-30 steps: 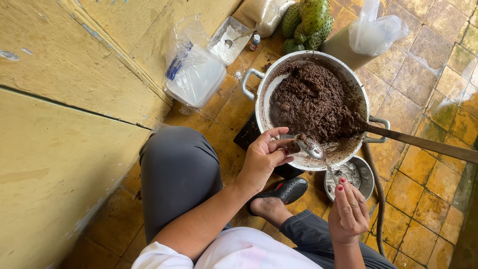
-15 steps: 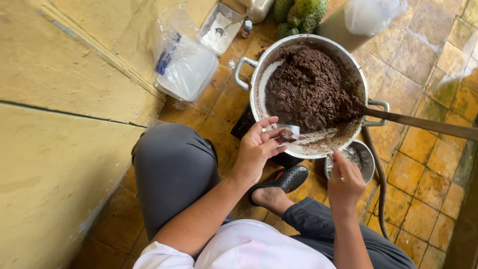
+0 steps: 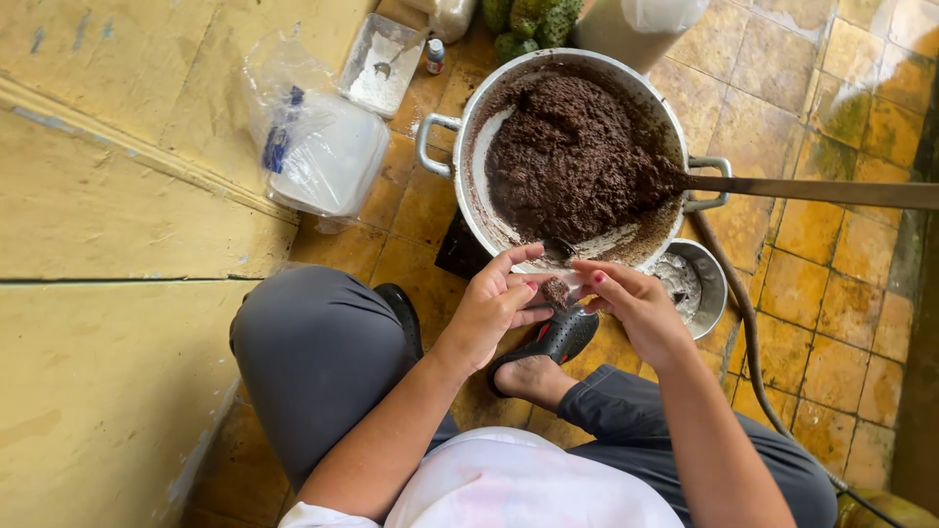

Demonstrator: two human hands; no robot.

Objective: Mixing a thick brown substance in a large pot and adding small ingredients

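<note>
A small lump of dark brown, grainy paste point(image 3: 557, 291) is held between the two hands, just in front of the near rim of a large round aluminium pot point(image 3: 442, 147) that stands on the worn yellow-tiled floor point(image 3: 812, 323). The left hand point(image 3: 497, 308) is cupped beneath and beside the lump, its fingers point(image 3: 518, 290) curled loosely around it, apparently so that the soft mass is supported from below. The right hand point(image 3: 631, 301) is brought in from the other side, its fingertips point(image 3: 587, 279) pinched against the lump, seemingly to press or shape it. Neither hand is clenched; both are closed lightly on the paste.

The pot is filled with a coarse, moist heap of the same brown mixture point(image 3: 572, 156), and a long flat wooden paddle point(image 3: 812, 191) is left resting in it, the handle laid across the rim. A metal spoon point(image 3: 559, 250) is seen at the pot's near edge. A small steel bowl with a pale residue point(image 3: 696, 284) is placed beside the pot, within easy reach. A crumpled clear plastic bag point(image 3: 318, 152) lies further off.
</note>
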